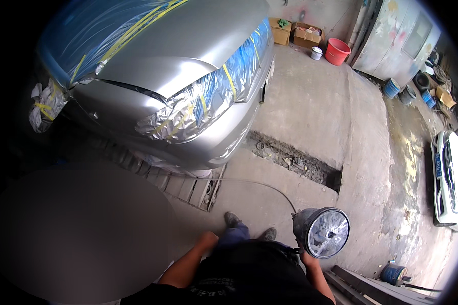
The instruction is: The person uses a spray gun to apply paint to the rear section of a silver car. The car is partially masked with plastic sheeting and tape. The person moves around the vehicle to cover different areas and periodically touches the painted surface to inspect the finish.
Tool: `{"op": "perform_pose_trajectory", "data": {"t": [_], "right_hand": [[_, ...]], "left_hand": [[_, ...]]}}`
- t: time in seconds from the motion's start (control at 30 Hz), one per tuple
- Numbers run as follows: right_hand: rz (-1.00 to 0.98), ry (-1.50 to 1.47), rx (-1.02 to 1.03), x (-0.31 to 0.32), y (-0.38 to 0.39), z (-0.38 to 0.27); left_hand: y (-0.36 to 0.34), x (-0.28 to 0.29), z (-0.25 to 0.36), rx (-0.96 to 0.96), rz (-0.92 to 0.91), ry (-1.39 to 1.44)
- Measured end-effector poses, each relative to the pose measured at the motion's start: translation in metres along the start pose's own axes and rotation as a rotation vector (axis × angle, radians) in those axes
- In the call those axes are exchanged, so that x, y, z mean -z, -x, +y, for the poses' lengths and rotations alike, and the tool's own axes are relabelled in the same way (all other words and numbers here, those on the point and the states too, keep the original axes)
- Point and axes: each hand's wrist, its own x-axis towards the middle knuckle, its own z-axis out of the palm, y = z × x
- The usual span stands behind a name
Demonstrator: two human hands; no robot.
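In my right hand [308,260] is a spray gun, its round cup [328,233] topped by a paint-smeared lid with a black rim. Most of the gun and my fingers are hidden under the cup. A thin hose [262,184] runs from it across the floor toward the car. My left hand [207,240] hangs low beside my leg, apart from the car, its fingers too hidden to read. Ahead to the left stands a silver-grey car [173,61]. Blue film and yellow tape mask its windscreen [102,25], and shiny masking film [188,109] covers the headlight and grille.
A rubble-filled trench [295,161] cuts the concrete floor beyond my feet, and a slatted grate [175,187] lies beside the car. Boxes [307,36] and a red bucket [338,51] stand at the back. A white bumper [450,178] lies right. A grey blurred patch hides the lower left.
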Motion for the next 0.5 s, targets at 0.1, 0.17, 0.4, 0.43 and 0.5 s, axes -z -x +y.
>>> {"op": "perform_pose_trajectory", "data": {"t": [0.1,0.17,0.4,0.43,0.5], "right_hand": [[0.087,-0.02,-0.006,0.004,0.015,0.019],[0.191,-0.04,-0.068,0.013,0.018,0.027],[0.278,-0.489,-0.335,0.049,-0.005,-0.058],[0.298,-0.541,-0.343,0.053,-0.006,-0.062],[0.26,-0.523,-0.309,0.059,-0.005,-0.056]], "left_hand": [[0.03,0.003,0.015,0.089,0.015,0.05],[0.051,0.008,0.046,0.229,0.019,0.121],[0.08,-0.019,0.04,0.352,0.024,0.156],[0.078,-0.024,0.038,0.341,0.037,0.156],[0.076,-0.032,0.038,0.321,0.062,0.166]]}}
